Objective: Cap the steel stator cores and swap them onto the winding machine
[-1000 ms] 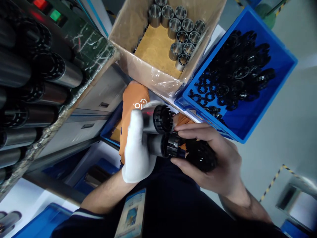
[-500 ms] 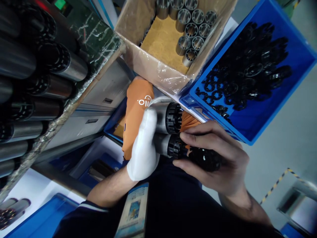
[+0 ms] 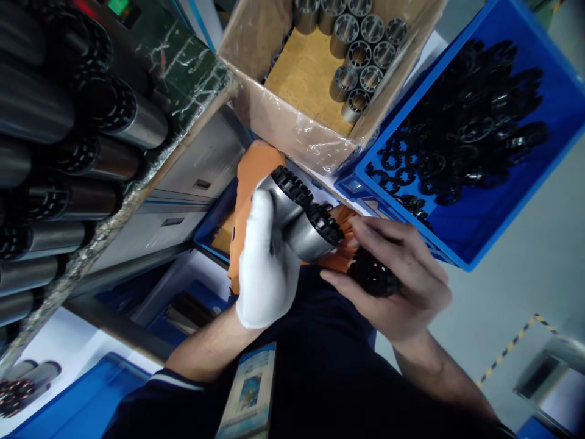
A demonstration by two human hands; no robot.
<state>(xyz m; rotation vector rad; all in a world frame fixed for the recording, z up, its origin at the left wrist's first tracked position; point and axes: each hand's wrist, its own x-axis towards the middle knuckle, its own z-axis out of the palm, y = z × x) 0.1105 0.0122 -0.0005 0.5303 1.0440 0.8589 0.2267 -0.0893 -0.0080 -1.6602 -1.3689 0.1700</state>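
Observation:
My left hand (image 3: 267,268), in a white glove, is wrapped round two metal stator cores side by side. The farther stator core (image 3: 284,202) and the nearer stator core (image 3: 307,239) each carry a black toothed plastic ring on the end that faces away from the glove. My bare right hand (image 3: 404,274) holds several black plastic rings (image 3: 372,273) together in its palm and curled fingers. Its thumb and forefinger are spread toward the nearer stator core, slightly apart from its ring. The rings' far side is hidden by the fingers.
A plastic-lined cardboard box (image 3: 301,131) holds upright stator cores on yellow card. Right of it, a blue bin (image 3: 484,241) contains many black rings. Ringed metal cylinders (image 3: 98,161) lie on a foil-edged rack at left. An orange cloth-like cover (image 3: 249,174) sits behind my left hand.
Both stator cores have turned in my left hand, their ringed ends swinging up and away from me. My right fingers have drawn slightly off the nearer core's ring. The view has shifted a little.

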